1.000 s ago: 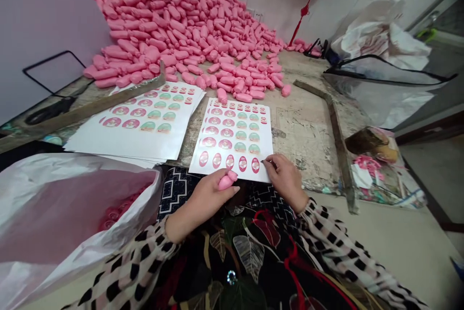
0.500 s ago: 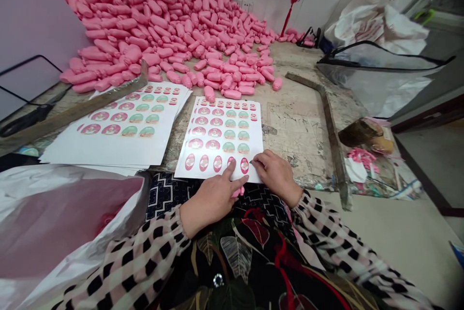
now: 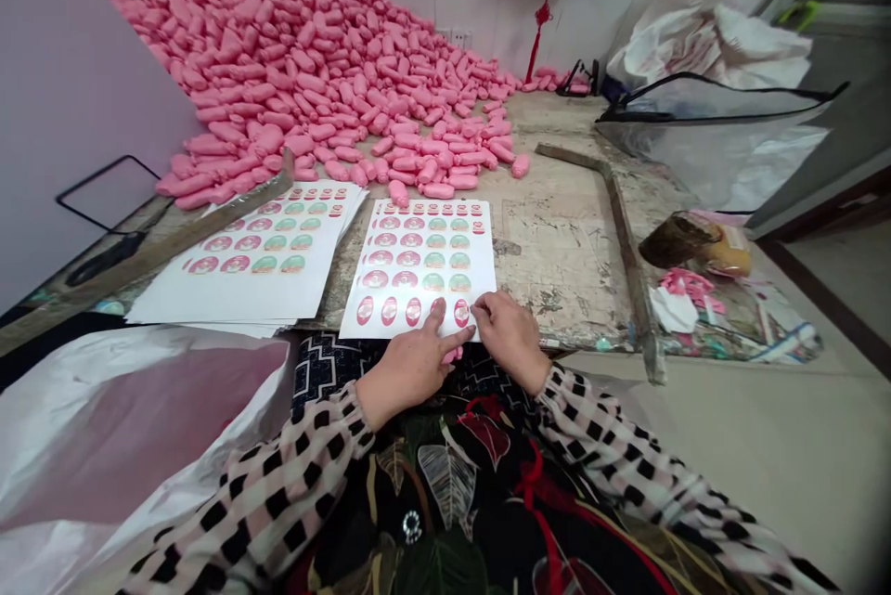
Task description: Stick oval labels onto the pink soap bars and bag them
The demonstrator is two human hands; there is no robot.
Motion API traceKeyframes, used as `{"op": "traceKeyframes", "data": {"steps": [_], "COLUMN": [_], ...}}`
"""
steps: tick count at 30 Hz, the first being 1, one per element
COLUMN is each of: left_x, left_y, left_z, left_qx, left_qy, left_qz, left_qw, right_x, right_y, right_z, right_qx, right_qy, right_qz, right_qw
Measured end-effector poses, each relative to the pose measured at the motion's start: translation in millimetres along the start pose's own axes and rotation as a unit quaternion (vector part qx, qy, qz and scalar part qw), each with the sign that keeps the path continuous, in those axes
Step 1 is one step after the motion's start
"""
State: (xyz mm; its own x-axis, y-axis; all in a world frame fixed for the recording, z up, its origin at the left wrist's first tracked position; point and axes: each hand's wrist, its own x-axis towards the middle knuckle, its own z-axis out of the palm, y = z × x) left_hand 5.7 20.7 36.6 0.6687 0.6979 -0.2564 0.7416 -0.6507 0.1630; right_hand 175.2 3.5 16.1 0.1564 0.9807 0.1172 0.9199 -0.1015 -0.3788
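Observation:
A white sheet of stickers [image 3: 418,265] lies at the front edge of the worktable, with a row of oval pink stickers along its near side. My left hand [image 3: 410,368] rests at that edge. Two of its fingers stretch over the sheet, while the others curl around a small pink sausage-shaped roll [image 3: 452,355], mostly hidden beneath the hand. My right hand [image 3: 511,335] pinches at the right edge of the last oval sticker [image 3: 461,312]; its fingertips partly hide that edge.
A big heap of pink sausage-shaped rolls [image 3: 299,66] covers the back of the worktable [image 3: 557,242]. More sticker sheets [image 3: 229,293] lie left, under a wooden strip [image 3: 160,247]. An angled wooden strip [image 3: 626,252] stands right. An open white sack [image 3: 160,363] is at lower left.
The camera view has tilted up a little and shifted. My right fingertips have moved left onto the edge of the last oval sticker. My left hand keeps its pose on the sheet.

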Motion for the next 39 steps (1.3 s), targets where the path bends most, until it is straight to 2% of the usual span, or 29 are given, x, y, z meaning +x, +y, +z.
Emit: {"op": "traceKeyframes", "data": {"steps": [8, 14, 18, 21, 24, 27, 28, 29, 30, 31, 33, 35, 36, 37, 38, 39], "left_x": [0.1, -1.6, -0.5, 0.1, -1.3, -6.0, -8.0, -10.0, -11.6, -12.6, -12.3, -8.6, -5.9, -3.0, -0.1, 2.6], "left_y": [5.9, 5.4, 2.1, 0.3, -2.8, -10.4, -13.7, -17.1, -20.4, -23.4, -28.0, -30.2, -30.5, -30.3, -30.0, -29.5], "left_z": [-1.4, -3.4, -1.8, -0.1, -0.8, -6.2, -9.1, -12.4, -15.8, -19.3, -25.3, -29.4, -30.7, -31.5, -31.7, -31.6], "left_qx": [0.041, 0.019, -0.002, -0.020, -0.055, -0.176, -0.250, -0.344, -0.450, -0.562, -0.754, -0.866, -0.895, -0.914, -0.924, -0.929], "left_qy": [0.000, 0.017, 0.019, 0.023, 0.021, 0.045, 0.070, 0.093, 0.114, 0.126, 0.115, 0.095, 0.093, 0.094, 0.102, 0.110], "left_qz": [-0.002, 0.007, 0.009, 0.017, 0.027, 0.040, 0.034, 0.019, -0.004, -0.028, -0.074, -0.103, -0.112, -0.118, -0.122, -0.125], "left_qw": [0.999, 1.000, 1.000, 0.999, 0.998, 0.983, 0.965, 0.934, 0.885, 0.817, 0.642, 0.481, 0.421, 0.377, 0.347, 0.329], "right_x": [5.3, 0.3, -5.1, -5.9, 1.2, 14.4, 18.7, 22.4, 25.1, 26.8, 27.0, 24.2, 22.4, 20.7, 19.4, 18.5], "right_y": [-5.9, -14.1, -20.2, -21.3, -16.7, -9.8, -8.7, -8.7, -10.4, -13.7, -24.7, -38.7, -45.5, -51.5, -56.3, -59.9], "right_z": [-5.6, -9.4, -12.0, -18.5, -28.0, -34.5, -35.3, -35.5, -35.2, -34.6, -32.8, -30.7, -29.4, -28.0, -26.4, -24.5], "right_qx": [-0.011, -0.074, -0.091, -0.041, 0.067, 0.197, 0.244, 0.294, 0.343, 0.387, 0.448, 0.471, 0.474, 0.472, 0.466, 0.459], "right_qy": [-0.003, 0.042, 0.060, 0.076, 0.114, 0.136, 0.130, 0.118, 0.099, 0.078, 0.038, 0.004, -0.011, -0.023, -0.032, -0.036], "right_qz": [0.014, -0.067, -0.085, -0.081, -0.031, 0.026, 0.044, 0.060, 0.073, 0.082, 0.081, 0.060, 0.048, 0.036, 0.027, 0.020], "right_qw": [1.000, 0.994, 0.990, 0.993, 0.991, 0.971, 0.960, 0.947, 0.931, 0.915, 0.890, 0.880, 0.879, 0.881, 0.884, 0.888]}}
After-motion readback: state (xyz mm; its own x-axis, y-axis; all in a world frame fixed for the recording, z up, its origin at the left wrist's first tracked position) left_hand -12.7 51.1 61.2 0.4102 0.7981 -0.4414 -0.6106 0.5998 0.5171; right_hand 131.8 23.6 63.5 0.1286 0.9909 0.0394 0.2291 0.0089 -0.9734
